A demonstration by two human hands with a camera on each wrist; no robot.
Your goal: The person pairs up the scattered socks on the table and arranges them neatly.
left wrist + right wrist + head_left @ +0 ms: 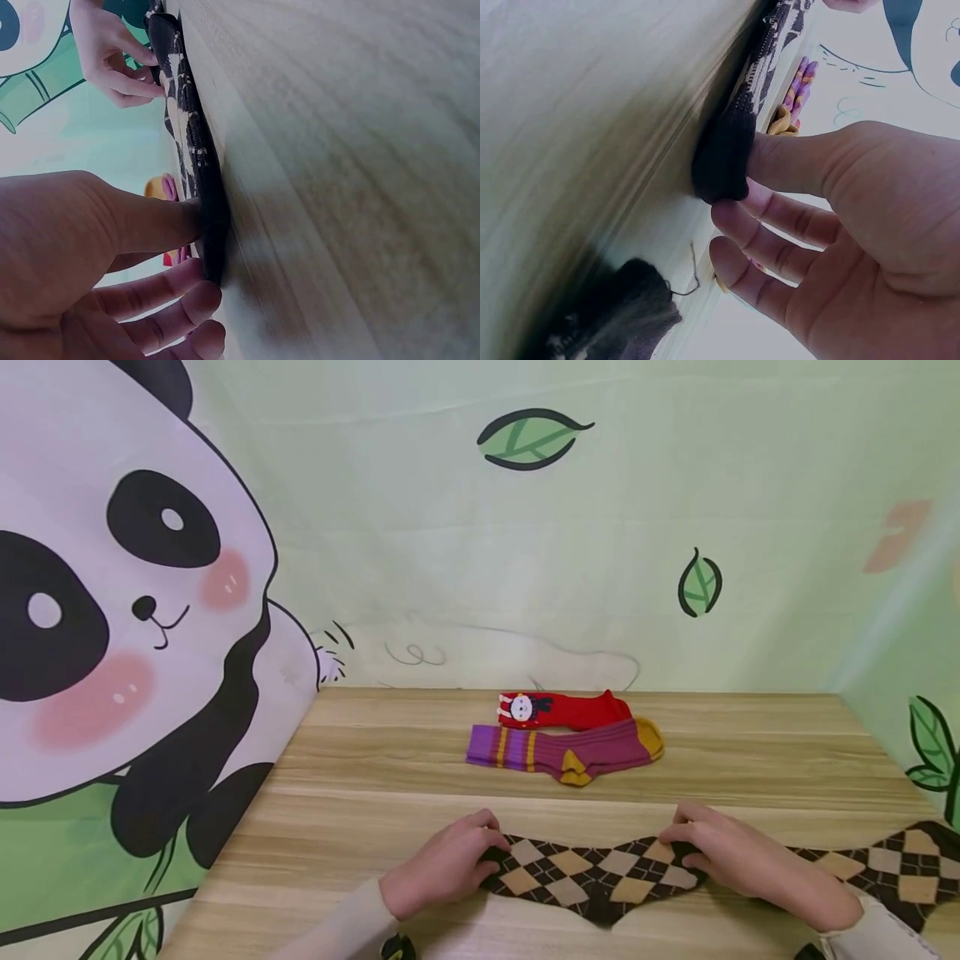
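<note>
A black, tan and grey argyle sock (585, 872) lies stretched sideways on the table near its front, its dark heel pointing toward me. My left hand (450, 864) pinches its left end; in the left wrist view the thumb is on the black edge (214, 217). At the other end, my right hand (738, 856) pinches the black tip (727, 154) between thumb and fingers. A second argyle sock (918, 864) lies to the right, partly hidden behind my right forearm. Its dark end with a loose thread (641, 289) shows in the right wrist view.
Farther back on the wooden table (360, 752) lies a purple pair of socks (540, 747) with mustard heels and toes. It touches a red sock (577, 712) with a cartoon figure behind it. A panda-printed cloth (420, 527) hangs behind the table.
</note>
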